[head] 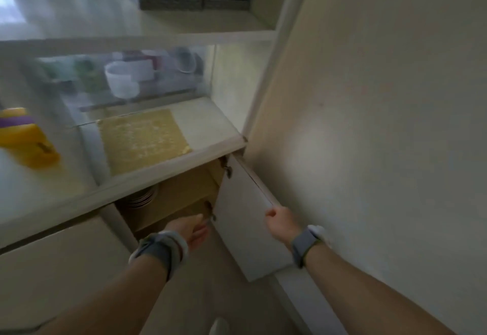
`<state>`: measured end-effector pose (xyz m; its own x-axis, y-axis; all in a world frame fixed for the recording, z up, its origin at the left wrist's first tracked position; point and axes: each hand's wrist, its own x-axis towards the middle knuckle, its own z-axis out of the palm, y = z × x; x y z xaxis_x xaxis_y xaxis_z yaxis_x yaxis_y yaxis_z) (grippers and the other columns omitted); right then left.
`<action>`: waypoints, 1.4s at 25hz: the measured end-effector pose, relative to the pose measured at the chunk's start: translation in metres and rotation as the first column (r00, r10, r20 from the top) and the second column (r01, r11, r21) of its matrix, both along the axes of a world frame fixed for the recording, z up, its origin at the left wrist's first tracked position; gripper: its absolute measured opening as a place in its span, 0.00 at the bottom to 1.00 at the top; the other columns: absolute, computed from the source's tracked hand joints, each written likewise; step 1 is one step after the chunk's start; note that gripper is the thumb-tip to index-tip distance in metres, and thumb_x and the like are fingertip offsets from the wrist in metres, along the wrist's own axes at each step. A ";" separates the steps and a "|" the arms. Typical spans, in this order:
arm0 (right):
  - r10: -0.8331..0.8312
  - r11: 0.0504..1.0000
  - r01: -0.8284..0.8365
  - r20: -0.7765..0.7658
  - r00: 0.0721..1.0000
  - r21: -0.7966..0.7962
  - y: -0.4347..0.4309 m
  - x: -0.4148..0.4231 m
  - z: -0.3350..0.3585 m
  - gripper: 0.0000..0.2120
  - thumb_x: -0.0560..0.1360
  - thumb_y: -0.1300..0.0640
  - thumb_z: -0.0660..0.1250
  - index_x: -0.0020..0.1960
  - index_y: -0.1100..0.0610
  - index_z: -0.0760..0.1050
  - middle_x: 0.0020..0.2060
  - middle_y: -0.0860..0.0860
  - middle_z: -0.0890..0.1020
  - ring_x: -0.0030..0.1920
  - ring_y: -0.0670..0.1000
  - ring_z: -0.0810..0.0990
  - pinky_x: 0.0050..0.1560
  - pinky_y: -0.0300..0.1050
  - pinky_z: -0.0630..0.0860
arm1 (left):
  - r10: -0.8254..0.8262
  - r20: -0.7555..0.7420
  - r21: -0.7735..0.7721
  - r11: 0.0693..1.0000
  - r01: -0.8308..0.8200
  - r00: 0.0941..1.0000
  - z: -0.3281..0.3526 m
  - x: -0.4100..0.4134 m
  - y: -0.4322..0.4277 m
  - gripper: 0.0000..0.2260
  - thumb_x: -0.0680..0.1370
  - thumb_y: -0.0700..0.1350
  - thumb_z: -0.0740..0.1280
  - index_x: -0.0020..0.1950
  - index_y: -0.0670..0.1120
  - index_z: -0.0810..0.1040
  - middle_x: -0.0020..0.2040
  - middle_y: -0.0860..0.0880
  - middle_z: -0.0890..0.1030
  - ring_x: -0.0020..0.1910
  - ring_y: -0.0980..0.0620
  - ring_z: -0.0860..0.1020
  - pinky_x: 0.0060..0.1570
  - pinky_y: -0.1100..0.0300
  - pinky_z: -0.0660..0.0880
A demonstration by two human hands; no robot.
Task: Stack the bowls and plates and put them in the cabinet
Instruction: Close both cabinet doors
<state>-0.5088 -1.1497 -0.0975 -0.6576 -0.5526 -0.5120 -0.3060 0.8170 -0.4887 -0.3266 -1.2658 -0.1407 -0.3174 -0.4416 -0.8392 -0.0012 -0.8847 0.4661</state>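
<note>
A low cabinet (184, 197) with a wooden interior stands open under a white counter ledge. Inside it, at the upper left, sits a stack of plates (142, 199), partly hidden by the ledge. The white cabinet door (247, 218) swings out to the right. My right hand (280, 222) grips the door's top edge. My left hand (191, 229) reaches toward the cabinet opening, fingers spread, holding nothing. Both wrists wear grey bands.
Above the ledge, a glass-fronted shelf holds white bowls (123, 79) and cups, blurred. A yellow mat (143, 142) lies on the shelf floor. A yellow and purple container (26, 137) sits at the left. A plain wall (382, 124) closes off the right side.
</note>
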 end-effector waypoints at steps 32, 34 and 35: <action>-0.124 0.992 0.099 0.577 0.807 0.075 -0.027 0.117 -0.063 0.06 0.77 0.67 0.63 0.42 0.60 0.71 0.38 0.56 0.80 0.39 0.56 0.82 0.37 0.49 0.83 | -0.145 0.203 -0.122 0.978 0.172 0.968 0.007 0.060 0.010 0.01 0.78 0.38 0.64 0.47 0.43 0.74 0.35 0.45 0.74 0.32 0.49 0.73 0.31 0.59 0.71; -0.149 0.989 0.126 0.600 0.786 0.080 -0.059 0.152 -0.067 0.04 0.78 0.66 0.61 0.46 0.62 0.73 0.40 0.58 0.81 0.44 0.58 0.83 0.40 0.51 0.83 | -0.093 0.266 -0.143 0.980 0.135 0.959 0.009 0.095 -0.008 0.01 0.78 0.39 0.64 0.47 0.43 0.74 0.35 0.45 0.75 0.32 0.49 0.73 0.33 0.59 0.72; -0.176 0.984 0.154 0.610 0.773 0.088 -0.072 0.161 -0.068 0.04 0.78 0.66 0.61 0.47 0.63 0.74 0.41 0.58 0.81 0.44 0.58 0.83 0.41 0.52 0.82 | -0.067 0.285 -0.143 0.983 0.112 0.956 0.010 0.109 -0.015 0.02 0.78 0.39 0.64 0.46 0.43 0.74 0.36 0.44 0.75 0.33 0.48 0.74 0.33 0.58 0.72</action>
<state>-0.3482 -1.2220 -0.1660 -0.2783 -0.4415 -0.8530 0.1902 0.8452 -0.4995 -0.2181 -1.2811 -0.1312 -0.1256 -0.5546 -0.8226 -0.2266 -0.7912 0.5680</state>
